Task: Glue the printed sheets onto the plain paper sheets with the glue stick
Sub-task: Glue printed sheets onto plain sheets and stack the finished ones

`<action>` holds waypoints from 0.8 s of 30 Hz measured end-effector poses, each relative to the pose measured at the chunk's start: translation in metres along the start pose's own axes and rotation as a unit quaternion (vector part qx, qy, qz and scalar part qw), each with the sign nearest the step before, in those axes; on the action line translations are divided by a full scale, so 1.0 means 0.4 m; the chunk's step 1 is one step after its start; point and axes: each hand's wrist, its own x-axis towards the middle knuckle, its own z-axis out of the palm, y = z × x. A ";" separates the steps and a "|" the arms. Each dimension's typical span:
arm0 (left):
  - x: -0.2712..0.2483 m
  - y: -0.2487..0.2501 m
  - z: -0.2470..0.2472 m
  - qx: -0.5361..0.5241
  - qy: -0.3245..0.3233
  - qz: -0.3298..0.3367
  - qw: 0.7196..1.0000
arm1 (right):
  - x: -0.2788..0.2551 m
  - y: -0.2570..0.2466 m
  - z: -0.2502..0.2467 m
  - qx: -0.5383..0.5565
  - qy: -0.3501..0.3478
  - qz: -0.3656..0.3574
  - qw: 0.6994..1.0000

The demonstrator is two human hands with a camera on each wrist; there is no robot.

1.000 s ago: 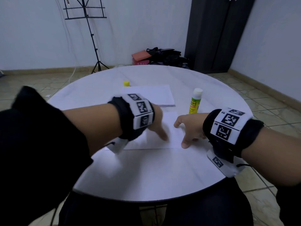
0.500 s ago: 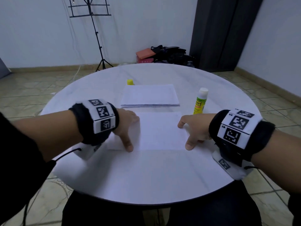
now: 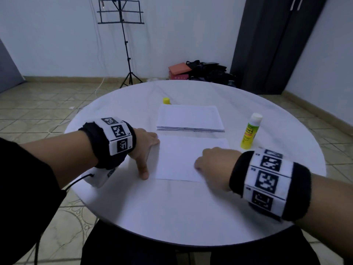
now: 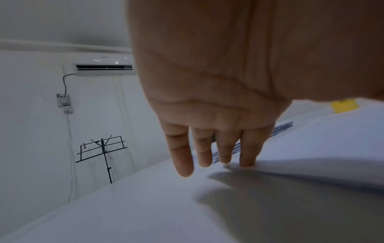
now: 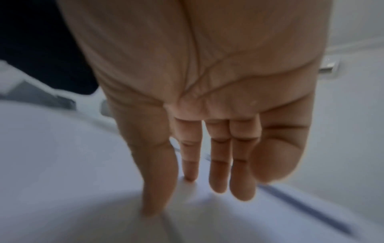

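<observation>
Head view showed the scene across a round white table (image 3: 172, 217), taken from left to right. At the left edge of a single white sheet (image 3: 183, 157) the left hand (image 3: 145, 148) lay with straight, relaxed fingers, its fingertips (image 4: 247, 157) touching the sheet's edge where the paper stood slightly lifted off the table; nothing was gripped. Behind the sheet, farther from the person, sat a neat paper stack (image 3: 190, 118), and a small yellow cap (image 3: 166, 100) stood at its far left corner. On the sheet's right side the right hand (image 3: 214, 165) rested flat, fingers extended and loose, holding nothing, though its wrist view was blurred. Farthest right, the glue stick (image 3: 250, 133) stood upright beside the sheet with a white top, apart from both hands.

Judging by this layout, one sheet seemed laid out and was being pressed or straightened, so at most one pairing was under way. Whether glue had been applied under it could not be told. The stack suggested most sheets were left to glue.
</observation>
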 end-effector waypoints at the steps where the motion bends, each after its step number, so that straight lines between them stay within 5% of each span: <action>1: -0.001 0.002 -0.002 0.003 0.000 0.001 1.000 | 0.014 -0.033 -0.011 0.010 0.002 -0.039 0.999; 7: 0.018 -0.003 -0.002 -0.001 -0.014 0.008 1.000 | 0.127 -0.147 -0.085 0.098 -0.001 -0.155 0.983; 11: 0.012 -0.001 -0.006 -0.006 -0.010 0.005 1.000 | 0.156 -0.075 -0.075 0.071 0.007 -0.097 0.993; 18: 0.024 -0.015 -0.006 -0.039 -0.024 -0.025 0.999 | 0.090 0.142 -0.014 0.120 -0.092 0.055 0.987; 24: 0.028 -0.025 -0.003 -0.045 -0.030 -0.034 0.998 | 0.050 0.200 0.042 0.120 -0.101 0.090 0.984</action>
